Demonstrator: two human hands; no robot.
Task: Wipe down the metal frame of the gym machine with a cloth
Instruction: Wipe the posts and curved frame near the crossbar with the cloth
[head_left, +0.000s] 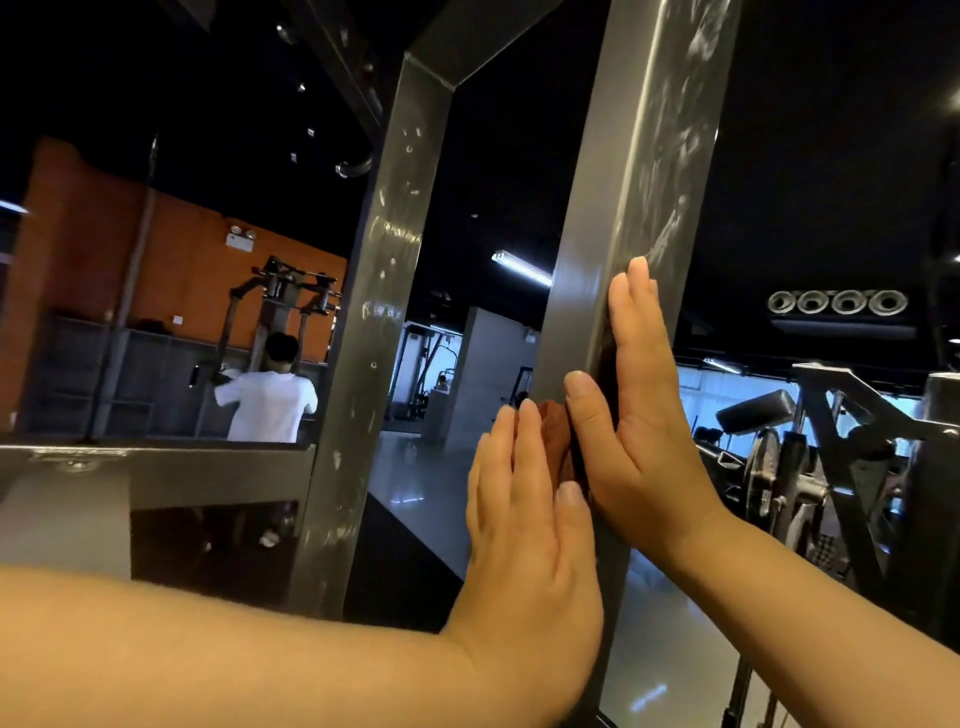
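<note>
A grey metal upright (631, 171) of the gym machine frame rises through the middle of the view, streaked with smears near its top. A reddish-brown cloth (556, 441) lies against the upright's left face. My left hand (524, 519) presses on the cloth with straight fingers from the left. My right hand (644, 415) lies flat along the upright's right edge, fingers pointing up, thumb touching the cloth. Most of the cloth is hidden between my hands.
A second grey upright (384, 270) stands to the left, joined by a horizontal bar (171, 467). A person in a white shirt (267, 400) uses a machine at the orange wall. Weight equipment (810, 467) stands to the right.
</note>
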